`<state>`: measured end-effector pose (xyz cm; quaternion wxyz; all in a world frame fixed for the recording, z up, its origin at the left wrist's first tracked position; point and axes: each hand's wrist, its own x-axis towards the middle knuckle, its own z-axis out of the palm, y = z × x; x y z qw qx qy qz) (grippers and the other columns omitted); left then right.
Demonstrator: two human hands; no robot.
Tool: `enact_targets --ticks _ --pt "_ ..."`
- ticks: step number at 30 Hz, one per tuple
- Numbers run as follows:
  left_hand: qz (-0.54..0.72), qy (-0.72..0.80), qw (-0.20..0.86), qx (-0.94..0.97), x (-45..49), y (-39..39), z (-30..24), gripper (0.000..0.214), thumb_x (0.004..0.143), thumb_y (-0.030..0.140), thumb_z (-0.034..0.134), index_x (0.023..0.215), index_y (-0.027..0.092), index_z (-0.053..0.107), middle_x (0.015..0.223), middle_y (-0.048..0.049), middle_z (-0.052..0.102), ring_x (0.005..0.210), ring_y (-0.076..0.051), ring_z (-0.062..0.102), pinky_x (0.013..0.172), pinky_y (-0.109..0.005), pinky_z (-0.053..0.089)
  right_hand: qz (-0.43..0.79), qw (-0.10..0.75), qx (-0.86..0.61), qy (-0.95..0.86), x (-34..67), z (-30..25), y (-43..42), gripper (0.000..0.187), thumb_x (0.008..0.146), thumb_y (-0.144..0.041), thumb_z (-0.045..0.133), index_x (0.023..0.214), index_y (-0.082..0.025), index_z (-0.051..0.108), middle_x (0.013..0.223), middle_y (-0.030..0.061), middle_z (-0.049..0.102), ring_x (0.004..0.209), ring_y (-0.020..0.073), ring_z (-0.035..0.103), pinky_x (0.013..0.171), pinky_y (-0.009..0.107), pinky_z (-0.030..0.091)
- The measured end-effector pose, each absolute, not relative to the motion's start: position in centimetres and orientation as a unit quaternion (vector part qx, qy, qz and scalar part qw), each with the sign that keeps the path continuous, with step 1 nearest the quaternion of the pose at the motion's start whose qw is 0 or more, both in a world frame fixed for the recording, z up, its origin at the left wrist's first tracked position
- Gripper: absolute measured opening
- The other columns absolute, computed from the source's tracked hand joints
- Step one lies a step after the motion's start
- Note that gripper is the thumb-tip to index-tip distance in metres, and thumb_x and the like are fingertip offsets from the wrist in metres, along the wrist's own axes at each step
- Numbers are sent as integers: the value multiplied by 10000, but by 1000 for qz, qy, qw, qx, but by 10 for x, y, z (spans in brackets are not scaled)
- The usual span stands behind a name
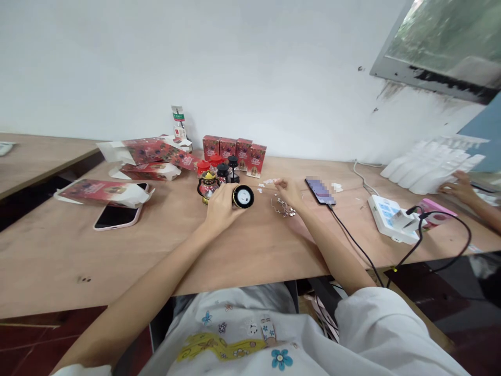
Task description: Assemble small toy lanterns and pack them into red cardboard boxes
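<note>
Two hands work mid-tabletop: your left hand (221, 206) is wrapped around a black round base (243, 197). Your right hand (288, 192) pinches something tiny, unclear, above small metal hooks (284, 208).

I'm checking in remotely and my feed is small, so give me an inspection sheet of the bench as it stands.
Surface: wooden table, bare in front, crowded at the back.
Job's things: small lantern with a round black base, held on its side; pile of small metal pieces; more little lanterns behind.
Clutter: red boxes upright in a row, flattened red cartons, pink-cased phone, white pouches.
Hands: left hand grips the lantern; right hand pinches a small piece above the metal pile.
Cables: black cable from the second phone; white power strip with a plugged charger.
Surroundings: white wall, window corner, another person's hand at far right.
</note>
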<state>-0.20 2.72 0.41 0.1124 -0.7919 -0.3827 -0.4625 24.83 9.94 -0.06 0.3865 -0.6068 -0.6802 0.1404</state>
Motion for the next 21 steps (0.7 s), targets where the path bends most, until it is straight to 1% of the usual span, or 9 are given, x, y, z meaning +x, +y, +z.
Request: enact_targets --ticks 3,5,6,10,14,18,21 --pt "-477 -398 126 -774 0 28 1 539 782 393 678 1201 186 409 1111 -117 624 990 -251 644 803 -357 517 131 329 -606 -712 252 -5 106 175 787 -71 521 852 -107 679 859 108 714 801 195 665 777 346 511" --pt "-499 -405 139 -754 2 28 -1 626 770 423 692 1237 188 348 1147 -124 607 995 -245 654 781 -343 532 120 294 -596 -738 249 -5 109 206 781 -42 524 867 -122 694 894 99 720 831 188 665 796 322 501" --pt "-507 -402 146 -748 2 29 -2 628 771 431 690 1230 191 335 1139 -121 607 985 -241 660 762 -336 537 112 278 -590 -750 247 -4 111 216 789 -48 528 888 -133 700 927 95 722 858 187 663 813 316 495" --pt "-503 -378 161 -761 2 31 -4 468 791 341 671 1122 212 366 1064 -90 621 955 -226 666 715 -308 533 75 229 -577 -781 237 2 123 239 837 -109 527 988 -148 708 1077 120 702 992 218 637 894 327 462" --pt "-495 -367 136 -776 0 30 -3 367 810 307 648 1062 219 396 1095 -91 597 989 -225 649 717 -301 525 51 182 -571 -799 228 7 138 276 859 -94 493 1020 -142 711 1156 137 679 1102 227 595 955 309 420" --pt "-505 -354 119 -778 1 27 2 286 854 314 605 1044 223 413 1129 -101 558 1030 -215 616 777 -320 524 48 137 -566 -811 222 7 148 250 840 -83 534 991 -140 726 1151 134 683 1078 225 604 928 275 417" --pt "-495 -361 116 -782 2 24 6 210 863 304 596 987 222 448 1119 -90 538 1022 -202 604 807 -320 521 50 123 -568 -812 221 5 153 250 829 -66 536 980 -120 728 1147 142 683 1045 214 614 909 256 415"
